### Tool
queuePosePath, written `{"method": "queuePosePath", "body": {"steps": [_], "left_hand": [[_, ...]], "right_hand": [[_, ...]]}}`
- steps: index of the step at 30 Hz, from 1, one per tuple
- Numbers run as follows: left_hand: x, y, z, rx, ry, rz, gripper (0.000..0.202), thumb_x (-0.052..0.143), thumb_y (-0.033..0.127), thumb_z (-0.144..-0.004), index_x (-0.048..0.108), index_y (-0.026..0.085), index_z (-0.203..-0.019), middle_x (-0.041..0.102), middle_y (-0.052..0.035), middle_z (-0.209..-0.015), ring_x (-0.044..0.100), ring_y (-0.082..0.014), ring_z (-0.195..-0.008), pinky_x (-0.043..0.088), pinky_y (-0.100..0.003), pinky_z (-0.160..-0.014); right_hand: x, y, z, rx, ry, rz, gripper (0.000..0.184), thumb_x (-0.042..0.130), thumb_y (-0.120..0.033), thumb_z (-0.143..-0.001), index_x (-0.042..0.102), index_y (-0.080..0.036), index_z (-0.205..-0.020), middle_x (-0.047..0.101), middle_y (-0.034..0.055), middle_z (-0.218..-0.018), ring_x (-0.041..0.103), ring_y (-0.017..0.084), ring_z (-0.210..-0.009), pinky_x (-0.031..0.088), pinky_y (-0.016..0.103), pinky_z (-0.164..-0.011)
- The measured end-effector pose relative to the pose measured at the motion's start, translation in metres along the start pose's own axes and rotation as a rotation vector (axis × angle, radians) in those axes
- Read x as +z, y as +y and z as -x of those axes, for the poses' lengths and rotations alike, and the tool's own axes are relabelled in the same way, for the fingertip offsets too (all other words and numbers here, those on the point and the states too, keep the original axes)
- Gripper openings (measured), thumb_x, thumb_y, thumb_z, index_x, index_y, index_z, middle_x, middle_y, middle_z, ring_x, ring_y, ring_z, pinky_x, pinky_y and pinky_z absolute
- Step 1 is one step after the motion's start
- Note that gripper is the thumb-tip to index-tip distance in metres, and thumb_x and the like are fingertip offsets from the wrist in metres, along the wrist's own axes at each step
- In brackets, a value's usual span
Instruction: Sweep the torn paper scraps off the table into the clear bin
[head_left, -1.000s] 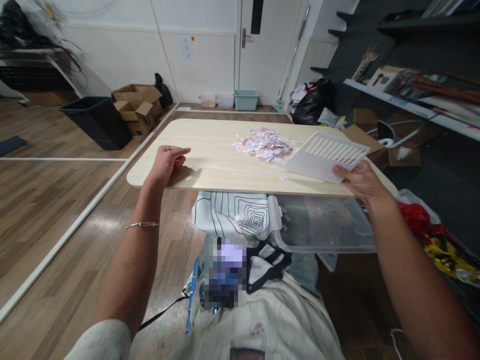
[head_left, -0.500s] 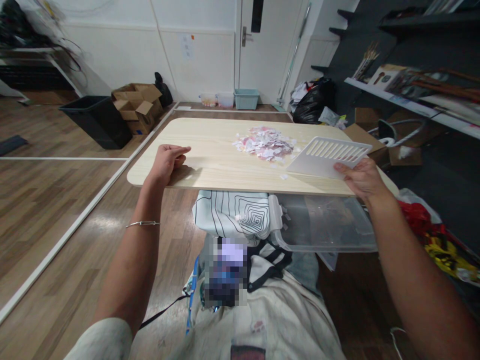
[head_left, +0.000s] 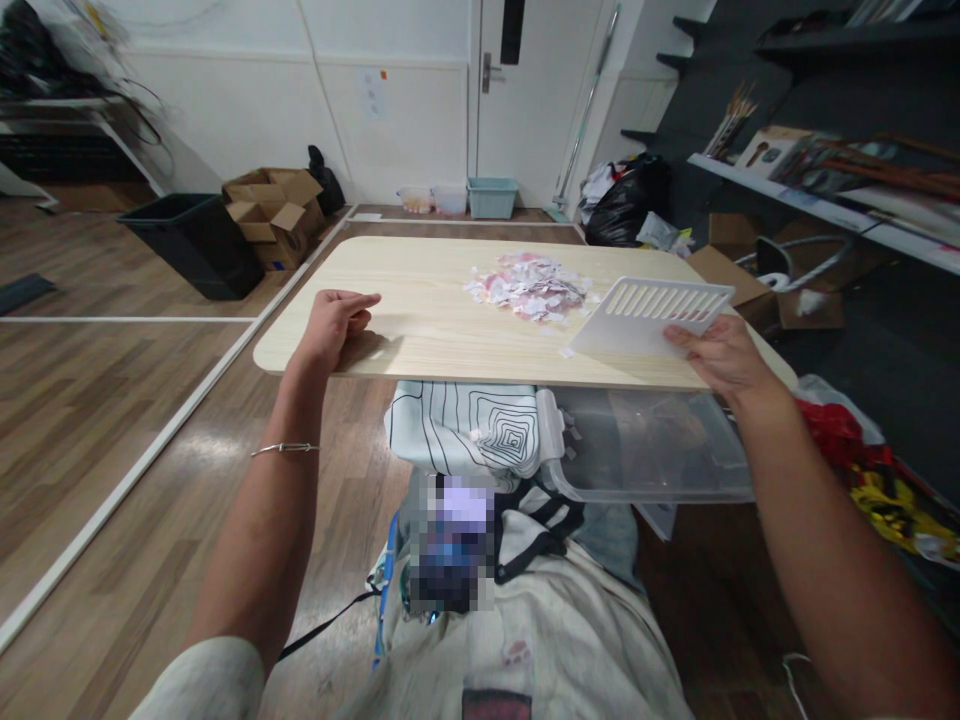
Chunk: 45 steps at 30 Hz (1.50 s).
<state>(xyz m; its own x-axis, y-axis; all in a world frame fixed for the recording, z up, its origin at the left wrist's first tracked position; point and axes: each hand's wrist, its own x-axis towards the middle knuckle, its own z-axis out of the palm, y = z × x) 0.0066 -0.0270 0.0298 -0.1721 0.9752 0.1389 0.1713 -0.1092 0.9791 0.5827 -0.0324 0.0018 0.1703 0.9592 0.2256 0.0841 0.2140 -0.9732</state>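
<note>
My right hand (head_left: 720,352) grips a white slotted plastic board (head_left: 622,322) by its right end, thumb on the near face. The board stands tilted, its lower edge at the pale wooden tabletop (head_left: 420,340). Left of the board lies a loose heap of white and pinkish paper scraps (head_left: 529,287). One small scrap (head_left: 566,352) sits apart near the board's lower left corner. At the table's left side, my left hand (head_left: 339,325) rests with nothing in it. Its upper finger points right, and a gap shows between it and the finger or thumb beneath.
Below the table's near edge are a clear plastic bin (head_left: 652,480) and a patterned pale cloth item (head_left: 465,425). A black bin (head_left: 195,250) and cardboard boxes (head_left: 274,215) stand on the floor at left. Dark shelving (head_left: 832,205) runs along the right.
My right hand and the slotted board have shifted slightly left, with the board's top a little lower. The left hand and the paper heap look the same.
</note>
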Motion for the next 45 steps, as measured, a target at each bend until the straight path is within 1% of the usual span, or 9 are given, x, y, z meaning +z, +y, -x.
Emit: {"method": "queuePosePath", "body": {"steps": [6, 11, 14, 21, 26, 31, 33, 38, 45], "left_hand": [[0.0006, 0.0023, 0.0009, -0.02, 0.006, -0.008, 0.063, 0.085, 0.037, -0.076, 0.024, 0.03, -0.063, 0.024, 0.0083, -0.052, 0.014, -0.0069, -0.047, 0.009, -0.032, -0.049], [-0.001, -0.0002, -0.0003, -0.018, -0.005, -0.003, 0.063, 0.085, 0.037, -0.078, 0.025, 0.03, -0.061, 0.024, 0.0083, -0.053, 0.015, -0.0067, -0.047, 0.009, -0.031, -0.049], [-0.0015, -0.0026, -0.002, 0.005, -0.002, 0.005, 0.062, 0.085, 0.036, -0.078, 0.026, 0.029, -0.06, 0.023, 0.008, -0.053, 0.015, -0.0067, -0.047, 0.009, -0.032, -0.049], [0.0004, -0.0003, -0.0004, -0.011, 0.003, 0.002, 0.062, 0.085, 0.037, -0.077, 0.025, 0.03, -0.064, 0.024, 0.0088, -0.053, 0.014, -0.0059, -0.046, 0.009, -0.03, -0.049], [-0.0003, -0.0026, -0.0018, -0.004, -0.005, 0.021, 0.062, 0.087, 0.039, -0.074, 0.027, 0.03, -0.062, 0.024, 0.0088, -0.053, 0.014, -0.0058, -0.047, 0.007, -0.031, -0.049], [-0.0021, -0.0059, -0.0034, 0.014, -0.023, 0.038, 0.063, 0.089, 0.04, -0.074, 0.028, 0.03, -0.061, 0.024, 0.0089, -0.054, 0.014, -0.0058, -0.046, 0.006, -0.032, -0.049], [-0.0022, -0.0057, -0.0028, 0.013, -0.016, 0.033, 0.062, 0.088, 0.04, -0.074, 0.028, 0.03, -0.061, 0.024, 0.0086, -0.054, 0.015, -0.0063, -0.046, 0.007, -0.032, -0.049], [-0.0014, -0.004, -0.0017, -0.008, 0.002, 0.014, 0.062, 0.086, 0.038, -0.076, 0.026, 0.03, -0.064, 0.024, 0.0088, -0.054, 0.016, -0.0061, -0.047, 0.011, -0.03, -0.048], [-0.0008, -0.0042, -0.0022, 0.007, -0.001, 0.009, 0.06, 0.085, 0.039, -0.074, 0.027, 0.03, -0.061, 0.025, 0.0086, -0.054, 0.015, -0.0062, -0.05, 0.01, -0.028, -0.05]], "right_hand": [[0.0, -0.0001, 0.0006, 0.001, 0.002, -0.01, 0.059, 0.124, -0.037, -0.046, 0.091, -0.031, -0.096, 0.098, 0.0038, -0.119, 0.091, 0.035, -0.124, 0.061, 0.056, -0.136], [-0.0005, 0.0001, 0.001, 0.007, -0.007, -0.008, 0.059, 0.124, -0.039, -0.047, 0.092, -0.03, -0.095, 0.098, 0.0044, -0.119, 0.091, 0.033, -0.122, 0.061, 0.052, -0.136], [-0.0008, 0.0, 0.0013, -0.007, -0.01, 0.001, 0.059, 0.124, -0.04, -0.048, 0.092, -0.03, -0.097, 0.098, 0.0039, -0.12, 0.091, 0.033, -0.124, 0.061, 0.054, -0.135], [-0.0005, -0.0032, 0.0036, -0.01, -0.015, 0.011, 0.058, 0.123, -0.04, -0.049, 0.092, -0.034, -0.097, 0.098, 0.0014, -0.119, 0.091, 0.034, -0.12, 0.063, 0.056, -0.134], [0.0001, -0.0068, 0.005, 0.023, -0.011, -0.005, 0.06, 0.123, -0.036, -0.047, 0.091, -0.032, -0.098, 0.097, 0.0039, -0.116, 0.091, 0.031, -0.119, 0.063, 0.049, -0.133], [0.0014, -0.0082, 0.0058, 0.025, -0.022, 0.007, 0.062, 0.124, -0.042, -0.045, 0.091, -0.034, -0.097, 0.097, 0.002, -0.116, 0.091, 0.034, -0.122, 0.057, 0.055, -0.14], [0.0015, -0.0078, 0.0059, 0.015, -0.021, 0.019, 0.062, 0.125, -0.046, -0.046, 0.091, -0.034, -0.097, 0.098, 0.0014, -0.117, 0.09, 0.033, -0.123, 0.056, 0.054, -0.142], [0.0002, -0.0051, 0.005, 0.031, -0.02, 0.018, 0.066, 0.126, -0.05, -0.045, 0.092, -0.031, -0.098, 0.097, 0.0036, -0.119, 0.09, 0.029, -0.118, 0.064, 0.044, -0.13], [-0.0006, -0.0017, 0.0031, 0.029, -0.041, 0.065, 0.068, 0.126, -0.052, -0.046, 0.091, -0.03, -0.1, 0.097, 0.0033, -0.115, 0.091, 0.027, -0.111, 0.069, 0.043, -0.123]]}}
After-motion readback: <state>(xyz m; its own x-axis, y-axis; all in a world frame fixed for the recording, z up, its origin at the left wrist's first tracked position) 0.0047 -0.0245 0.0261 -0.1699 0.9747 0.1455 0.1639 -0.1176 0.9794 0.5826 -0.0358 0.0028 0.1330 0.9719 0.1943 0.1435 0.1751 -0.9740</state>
